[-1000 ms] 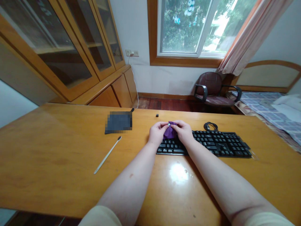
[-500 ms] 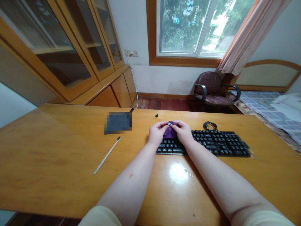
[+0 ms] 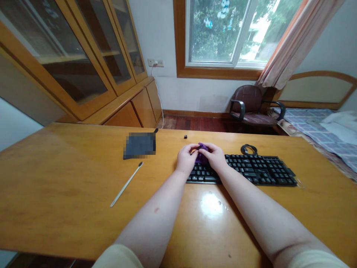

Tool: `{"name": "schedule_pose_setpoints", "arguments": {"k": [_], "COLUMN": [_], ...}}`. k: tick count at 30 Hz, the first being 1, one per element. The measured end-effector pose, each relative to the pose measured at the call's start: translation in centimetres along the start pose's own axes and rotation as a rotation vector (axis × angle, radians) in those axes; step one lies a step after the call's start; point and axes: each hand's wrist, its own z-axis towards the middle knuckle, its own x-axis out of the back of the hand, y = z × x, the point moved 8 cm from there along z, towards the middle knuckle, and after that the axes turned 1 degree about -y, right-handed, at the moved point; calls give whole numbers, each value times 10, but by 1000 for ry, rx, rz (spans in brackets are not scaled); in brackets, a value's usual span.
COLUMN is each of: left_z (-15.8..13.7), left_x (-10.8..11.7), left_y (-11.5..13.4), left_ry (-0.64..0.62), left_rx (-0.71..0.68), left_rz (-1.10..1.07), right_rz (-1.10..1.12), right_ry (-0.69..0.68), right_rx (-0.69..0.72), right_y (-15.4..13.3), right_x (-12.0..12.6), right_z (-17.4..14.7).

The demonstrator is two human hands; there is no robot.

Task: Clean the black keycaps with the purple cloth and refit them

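My left hand [image 3: 186, 158] and my right hand [image 3: 214, 155] meet above the left part of a black keyboard [image 3: 256, 169], fingers closed in pinches. My right hand grips a bunched purple cloth [image 3: 202, 158], which hangs down over the keys. The left fingertips press against the cloth's left side, around a small dark keycap mostly hidden by the fingers. Beyond my hands, a loose black keycap [image 3: 185, 137] lies on the table.
A toothbrush [image 3: 126, 184] lies left of my hands, bristle end away from me. Behind it is a dark, pixelated flat item [image 3: 140, 144]. A coiled black cable [image 3: 249, 149] rests behind the keyboard. All are on the wooden table [image 3: 69, 178].
The keycap's pale underside, visible earlier on the cloth between my fingertips, no longer shows. My fingers have shifted and the cloth is bunched more tightly; my right hand is slightly further left.
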Motion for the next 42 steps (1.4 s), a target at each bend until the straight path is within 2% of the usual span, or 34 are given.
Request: {"name": "schedule_pose_setpoints", "arguments": {"k": [6, 13, 17, 20, 25, 32, 38, 42], "left_z": [-2, -2, -2, -2, -3, -2, 0, 1], "left_x": [1, -3, -1, 0, -2, -3, -1, 4], "left_y": [10, 6, 4, 8, 13, 4, 6, 9], "left_ry": [-48, -57, -36, -39, -54, -44, -7, 10], "left_rx": [-51, -12, 4, -28, -78, -22, 35, 62], "left_rz": [156, 125, 118, 136, 171, 25, -162, -149], "right_rz": [-84, -59, -33, -60, -56, 54, 132, 105], "right_ry": [2, 56, 27, 7, 83, 109, 195, 168], "right_rx": [-49, -99, -87, -71, -98, -116, -51, -52], "right_y": [0, 1, 0, -1, 3, 1, -3, 3], "right_x": [2, 6, 2, 1, 9, 7, 15, 15], "right_z": [-1, -1, -2, -2, -2, -3, -3, -3]}}
